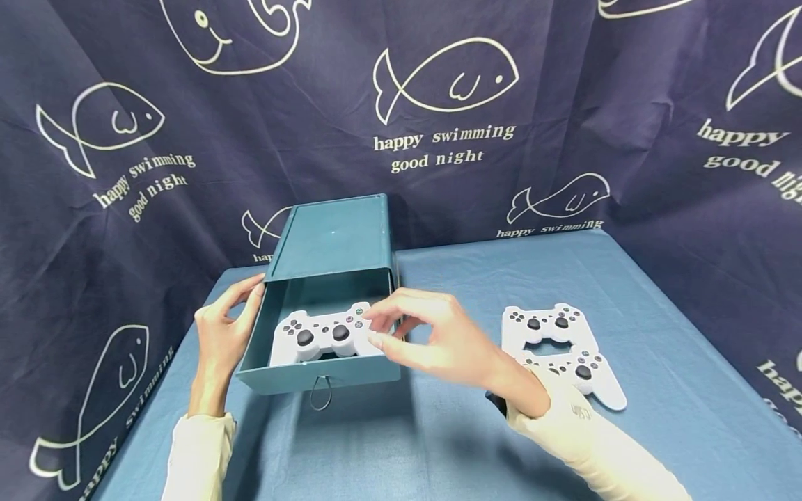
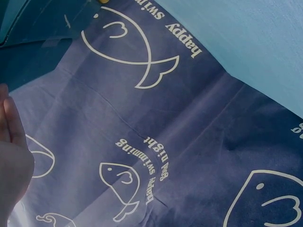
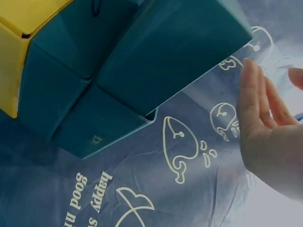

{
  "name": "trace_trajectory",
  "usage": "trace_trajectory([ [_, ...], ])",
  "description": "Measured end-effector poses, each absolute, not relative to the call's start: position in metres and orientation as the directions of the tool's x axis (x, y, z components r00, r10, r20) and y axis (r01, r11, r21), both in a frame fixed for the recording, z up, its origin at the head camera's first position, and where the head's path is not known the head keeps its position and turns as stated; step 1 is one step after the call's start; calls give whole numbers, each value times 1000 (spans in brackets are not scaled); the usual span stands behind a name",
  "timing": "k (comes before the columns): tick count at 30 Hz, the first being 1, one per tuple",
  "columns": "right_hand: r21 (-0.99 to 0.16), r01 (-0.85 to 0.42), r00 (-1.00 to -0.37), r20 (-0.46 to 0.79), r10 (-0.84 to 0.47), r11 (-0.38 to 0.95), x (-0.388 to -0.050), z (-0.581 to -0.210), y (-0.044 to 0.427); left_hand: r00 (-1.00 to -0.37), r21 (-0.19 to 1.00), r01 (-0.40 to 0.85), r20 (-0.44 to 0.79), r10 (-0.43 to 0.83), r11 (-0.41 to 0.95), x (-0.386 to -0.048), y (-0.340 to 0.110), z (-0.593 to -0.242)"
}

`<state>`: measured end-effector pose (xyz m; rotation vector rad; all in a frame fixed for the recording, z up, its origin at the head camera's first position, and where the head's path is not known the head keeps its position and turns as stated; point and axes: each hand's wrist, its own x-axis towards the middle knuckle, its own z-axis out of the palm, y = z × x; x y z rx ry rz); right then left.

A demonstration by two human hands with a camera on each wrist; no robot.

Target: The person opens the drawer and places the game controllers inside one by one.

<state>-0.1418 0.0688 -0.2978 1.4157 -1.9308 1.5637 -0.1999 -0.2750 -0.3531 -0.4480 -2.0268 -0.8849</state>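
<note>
A white game controller [image 1: 322, 337] lies in the pulled-out drawer [image 1: 357, 371] of a teal cabinet [image 1: 335, 236]. My right hand [image 1: 438, 334] is over the controller's right grip, thumb and index finger apart with the tips at it; whether they touch cannot be told. In the right wrist view, that hand [image 3: 270, 118] has its fingers mostly straight, beside the cabinet. My left hand [image 1: 222, 327] touches the cabinet's front left corner with thumb and fingertips. The left wrist view shows only part of this hand [image 2: 14, 151] at its edge.
Two more white controllers, a rear one [image 1: 579, 332] and a front one [image 1: 601, 383], lie close together on the blue tablecloth [image 1: 451, 445] at right. A wire ring pull [image 1: 321, 394] hangs from the drawer front. A yellow section [image 3: 16, 61] shows in the right wrist view. Printed curtains [image 1: 451, 202] enclose the table.
</note>
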Motion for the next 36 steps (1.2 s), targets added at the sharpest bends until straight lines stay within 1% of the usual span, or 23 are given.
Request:
trace_trajectory([
  [3,-490,-858,-367,794,-484,-153,-134,-305,66,-561,417,599,828,-13,683,-200,-275,-352],
  [5,-451,-870,-312,815,-488,-197,-128,-310,62,-562,419,602,827,-11,680,-200,-274,-352],
  [7,-436,-872,-281,818,-503,-223,-122,-316,59,-564,421,604,825,-10,677,-200,-275,-352],
  [11,-436,-873,-263,797,-543,-218,-113,-332,50,-568,423,604,823,-8,676,-200,-275,-352],
  [16,-445,-874,-271,781,-563,-197,-112,-357,35,-562,421,606,827,-12,675,-201,-275,-352],
  [21,-480,-854,-319,787,-529,-200,-113,-376,20,-568,421,603,823,-7,678,-200,-275,-351],
  [25,-488,-852,-348,798,-492,-188,-112,-383,11,-574,422,601,819,0,679,-200,-276,-352],
  [31,-476,-863,-354,810,-467,-171,-112,-389,3,-574,425,604,819,-1,674,-200,-276,-352],
  [36,-490,-859,-373,800,-470,-151,-111,-391,-2,-578,429,603,816,-3,672,-199,-276,-352],
])
